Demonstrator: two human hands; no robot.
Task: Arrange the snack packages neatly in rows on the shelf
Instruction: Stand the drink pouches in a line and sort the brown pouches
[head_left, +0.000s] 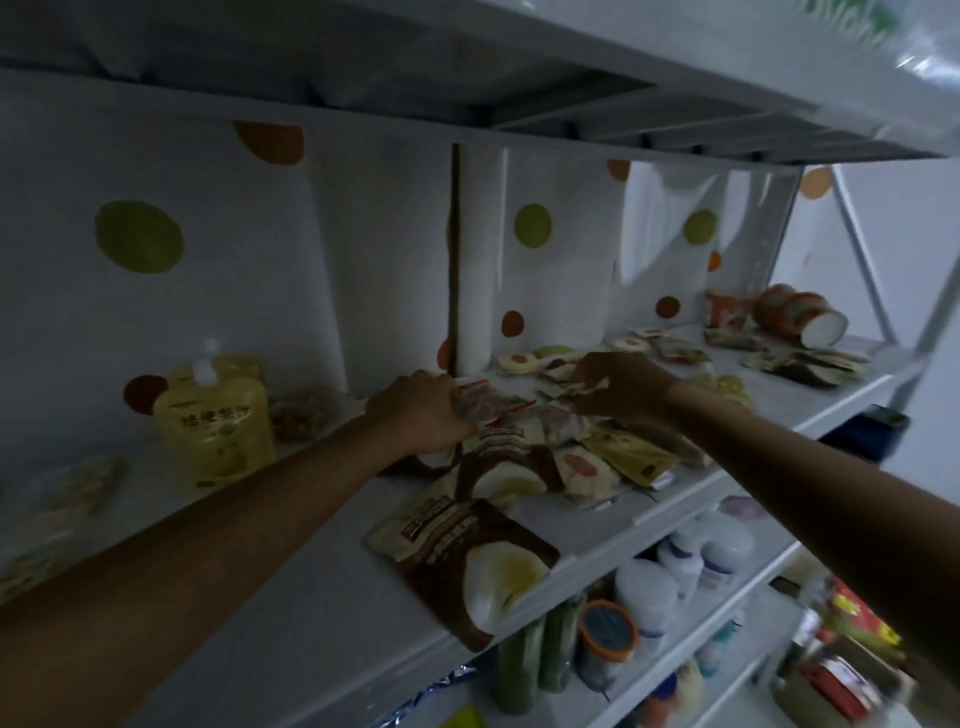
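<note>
Left hand (415, 410): fingers curled round a clear packet (485, 402) with red print, at the back of the heap near the dotted rear wall.
Right hand (621, 384): fingertips pinch a small wrapper (589, 387); the hold looks light, though dim light hides the detail.
Hands: apart, 1 at each side of the heap.
Snack heap (597, 452): loose, overlapping packets mid-shelf, lying at all angles; no rows formed here yet.
Risk 1: both held packets look partly tucked among others, so lifting them could drag neighbours forward and spread the heap.
Brown packet (467, 561): flat at the front of the shelf (291, 519), 1 corner overhanging the lip.
Risk 2: a nudge from a forearm or a sliding packet would likely tip it over the edge onto the jars (644, 587) on the level below.
Yellow pouch (215, 421): upright, spouted, beside the left forearm.
Risk 3: a sideways sweep of that arm could topple it.
Light: poor, so labels and edges are hard to line up, and rows may come out crooked.
</note>
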